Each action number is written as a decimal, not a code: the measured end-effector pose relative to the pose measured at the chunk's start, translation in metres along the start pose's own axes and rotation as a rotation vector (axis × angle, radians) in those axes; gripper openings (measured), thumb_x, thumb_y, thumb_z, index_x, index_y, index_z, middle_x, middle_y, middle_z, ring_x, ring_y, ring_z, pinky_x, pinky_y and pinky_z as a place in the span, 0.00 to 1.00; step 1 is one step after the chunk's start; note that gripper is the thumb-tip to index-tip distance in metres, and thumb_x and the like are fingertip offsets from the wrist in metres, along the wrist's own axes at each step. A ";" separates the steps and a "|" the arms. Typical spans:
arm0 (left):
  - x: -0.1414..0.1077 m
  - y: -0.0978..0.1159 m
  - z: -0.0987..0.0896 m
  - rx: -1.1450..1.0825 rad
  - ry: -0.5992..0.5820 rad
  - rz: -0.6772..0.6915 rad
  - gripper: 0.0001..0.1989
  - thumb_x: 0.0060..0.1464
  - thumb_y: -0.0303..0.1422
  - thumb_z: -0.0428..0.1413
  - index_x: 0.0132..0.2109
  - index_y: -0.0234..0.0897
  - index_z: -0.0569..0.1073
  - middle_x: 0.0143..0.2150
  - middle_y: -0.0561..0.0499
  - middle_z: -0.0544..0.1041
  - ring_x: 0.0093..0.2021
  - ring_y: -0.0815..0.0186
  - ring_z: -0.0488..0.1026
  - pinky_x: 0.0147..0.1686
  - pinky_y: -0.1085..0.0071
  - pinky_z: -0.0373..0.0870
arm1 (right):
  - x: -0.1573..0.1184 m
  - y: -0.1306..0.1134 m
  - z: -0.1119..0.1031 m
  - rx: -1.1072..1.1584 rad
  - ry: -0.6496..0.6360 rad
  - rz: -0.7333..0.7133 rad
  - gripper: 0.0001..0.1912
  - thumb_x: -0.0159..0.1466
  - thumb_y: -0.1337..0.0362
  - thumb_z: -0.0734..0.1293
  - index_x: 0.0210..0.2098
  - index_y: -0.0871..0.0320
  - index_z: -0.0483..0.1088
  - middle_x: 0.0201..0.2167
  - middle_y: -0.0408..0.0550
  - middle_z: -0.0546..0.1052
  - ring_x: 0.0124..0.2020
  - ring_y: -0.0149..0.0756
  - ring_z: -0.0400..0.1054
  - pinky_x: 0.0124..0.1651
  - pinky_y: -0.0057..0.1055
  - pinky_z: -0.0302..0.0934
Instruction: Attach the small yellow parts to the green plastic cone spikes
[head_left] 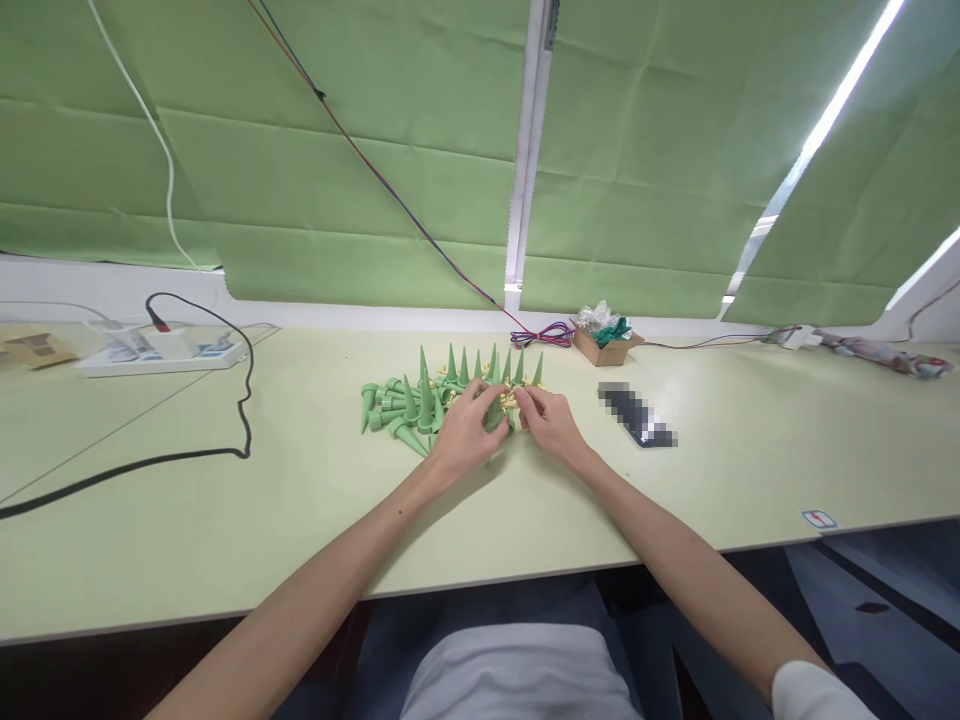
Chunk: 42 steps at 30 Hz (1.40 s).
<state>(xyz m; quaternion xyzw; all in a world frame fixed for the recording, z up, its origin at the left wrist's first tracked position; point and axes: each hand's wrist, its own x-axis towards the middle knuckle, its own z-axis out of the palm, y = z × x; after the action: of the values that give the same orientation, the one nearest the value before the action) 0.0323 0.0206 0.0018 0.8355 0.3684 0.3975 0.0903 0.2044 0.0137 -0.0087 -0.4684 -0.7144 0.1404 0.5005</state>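
Observation:
My left hand point(466, 428) is closed around a green plastic spike point(494, 410), its thumb and fingers curled about the body. Close on its right, my right hand point(553, 422) has thumb and forefinger pinched together. Small yellow pieces point(509, 401) lie by those fingertips; whatever is in the pinch is too small to make out. Beyond both hands, several green spikes point(452, 364) stand point up in a rough row. To the left of my left hand, more green spikes point(391, 402) lie heaped on their sides, and a few stand upright among them.
A blurred phone point(637, 415) lies on the pale table point(300, 530) to the right. Behind it are a small cardboard box point(604, 347) with crumpled plastic and a bundle of thin wires point(544, 334). At left, a power strip point(161, 357) trails a black cable point(246, 400).

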 end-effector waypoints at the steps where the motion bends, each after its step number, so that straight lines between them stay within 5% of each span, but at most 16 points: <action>1: 0.000 0.000 0.000 0.004 0.012 -0.017 0.17 0.58 0.32 0.54 0.54 0.40 0.72 0.47 0.47 0.71 0.31 0.67 0.69 0.36 0.66 0.69 | 0.000 -0.001 0.000 0.019 0.001 -0.007 0.21 0.69 0.47 0.59 0.31 0.57 0.69 0.20 0.42 0.70 0.21 0.32 0.63 0.28 0.29 0.57; 4: 0.001 0.000 -0.001 0.006 0.036 -0.059 0.17 0.58 0.32 0.54 0.54 0.39 0.72 0.47 0.47 0.71 0.31 0.68 0.69 0.37 0.66 0.70 | -0.001 -0.002 0.000 0.060 -0.021 -0.048 0.14 0.66 0.52 0.64 0.39 0.57 0.70 0.27 0.45 0.75 0.24 0.33 0.66 0.29 0.29 0.60; 8: 0.001 -0.001 -0.001 0.002 0.030 -0.051 0.17 0.57 0.32 0.54 0.54 0.39 0.73 0.47 0.47 0.71 0.34 0.66 0.70 0.38 0.66 0.70 | -0.001 0.000 0.000 0.052 -0.057 -0.069 0.12 0.67 0.55 0.62 0.37 0.56 0.68 0.26 0.45 0.74 0.26 0.34 0.67 0.30 0.29 0.60; 15: 0.000 -0.004 0.002 -0.003 0.022 -0.003 0.16 0.57 0.30 0.54 0.53 0.38 0.72 0.44 0.49 0.70 0.30 0.69 0.67 0.36 0.67 0.69 | -0.001 0.002 -0.001 -0.042 -0.051 -0.070 0.21 0.70 0.51 0.58 0.25 0.56 0.63 0.19 0.40 0.64 0.21 0.30 0.56 0.28 0.29 0.52; 21: 0.000 -0.004 0.004 -0.016 0.016 0.019 0.16 0.57 0.29 0.54 0.53 0.38 0.72 0.44 0.49 0.70 0.30 0.69 0.67 0.35 0.68 0.68 | 0.000 0.002 0.000 -0.065 -0.056 -0.040 0.27 0.71 0.48 0.55 0.22 0.57 0.61 0.18 0.41 0.64 0.21 0.29 0.56 0.28 0.29 0.51; 30: 0.001 -0.003 0.003 0.016 0.036 -0.022 0.16 0.58 0.30 0.54 0.53 0.39 0.73 0.46 0.47 0.71 0.40 0.63 0.72 0.39 0.66 0.69 | -0.001 0.002 0.000 0.038 -0.085 -0.062 0.12 0.67 0.55 0.63 0.39 0.57 0.68 0.26 0.43 0.71 0.25 0.32 0.64 0.30 0.29 0.57; 42: 0.000 -0.005 0.004 -0.004 -0.020 -0.015 0.15 0.58 0.30 0.55 0.53 0.38 0.73 0.47 0.47 0.71 0.31 0.68 0.69 0.38 0.66 0.69 | 0.000 0.002 -0.002 -0.021 -0.111 -0.087 0.14 0.68 0.57 0.59 0.28 0.56 0.63 0.20 0.40 0.65 0.21 0.30 0.55 0.28 0.29 0.51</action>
<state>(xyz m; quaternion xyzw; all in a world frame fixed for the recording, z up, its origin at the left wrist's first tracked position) 0.0320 0.0245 -0.0030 0.8365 0.3727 0.3894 0.0986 0.2070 0.0139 -0.0092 -0.4335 -0.7623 0.1368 0.4607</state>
